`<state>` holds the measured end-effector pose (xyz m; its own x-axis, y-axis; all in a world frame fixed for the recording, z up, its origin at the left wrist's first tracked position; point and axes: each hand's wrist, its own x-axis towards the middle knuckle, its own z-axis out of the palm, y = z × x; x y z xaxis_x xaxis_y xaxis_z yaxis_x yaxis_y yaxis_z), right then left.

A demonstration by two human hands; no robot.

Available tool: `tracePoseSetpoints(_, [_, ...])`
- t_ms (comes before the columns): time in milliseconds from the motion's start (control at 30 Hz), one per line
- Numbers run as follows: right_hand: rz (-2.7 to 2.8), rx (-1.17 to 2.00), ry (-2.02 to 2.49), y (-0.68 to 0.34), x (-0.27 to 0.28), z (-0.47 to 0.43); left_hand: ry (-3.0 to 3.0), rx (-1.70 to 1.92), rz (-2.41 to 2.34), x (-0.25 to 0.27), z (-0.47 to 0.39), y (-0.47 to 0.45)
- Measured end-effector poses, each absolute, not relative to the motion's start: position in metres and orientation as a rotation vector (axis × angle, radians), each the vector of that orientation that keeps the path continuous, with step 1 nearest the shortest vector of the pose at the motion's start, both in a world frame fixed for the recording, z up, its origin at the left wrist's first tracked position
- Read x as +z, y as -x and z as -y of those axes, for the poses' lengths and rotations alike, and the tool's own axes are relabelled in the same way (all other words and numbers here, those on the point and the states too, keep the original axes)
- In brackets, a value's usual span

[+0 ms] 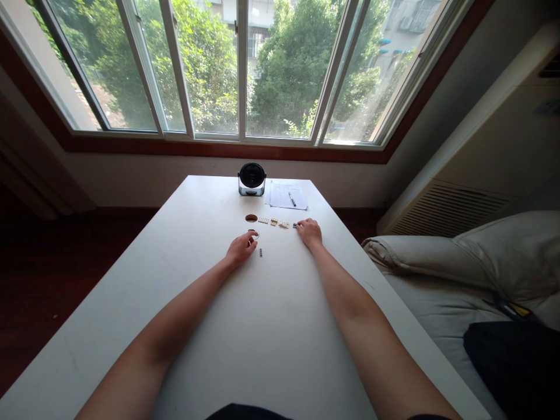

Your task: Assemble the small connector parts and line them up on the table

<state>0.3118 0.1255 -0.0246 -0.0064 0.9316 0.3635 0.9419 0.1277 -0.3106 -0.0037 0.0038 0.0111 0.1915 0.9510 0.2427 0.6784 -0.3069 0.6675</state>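
Note:
My left hand (242, 248) rests on the white table (262, 315), its fingers curled at a small round, clear-rimmed object (257, 237). What kind of object it is, I cannot make out. Just right of that hand lies a small grey studded block (261, 252). My right hand (310, 233) is farther right, with fingertips closed on a small dark grey block (294, 226). Between the hands, a little farther back, small cream pieces form a row: one group (263, 220) at left, another (273, 222) in the middle, a third (284, 224) nearest my right hand.
A brown round spot (251, 218), a hole or a flat disc, is left of the row. Behind it stands a small black round fan (252, 177). Paper sheets (280, 195) with a pen (292, 199) lie at the back right. A cushioned seat (429, 291) flanks the table's right side.

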Motion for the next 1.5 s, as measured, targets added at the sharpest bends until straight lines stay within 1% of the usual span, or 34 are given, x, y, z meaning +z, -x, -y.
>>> tracePoseSetpoints(1200, [1.93,-0.03,1.785,-0.3105,-0.0268,-0.1261,-2.061,0.877,-1.522,0.0143,-0.0012,0.004])
tracePoseSetpoints(1400, [1.884,0.013,1.797,-0.3114,-0.0244,-0.1242,-2.187,0.827,-1.432,0.0142,-0.0011,0.0026])
tracePoseSetpoints(1500, [1.851,-0.018,1.784,-0.3101,-0.0199,-0.1172,-2.247,0.78,-1.386,0.0144,-0.0007,0.0019])
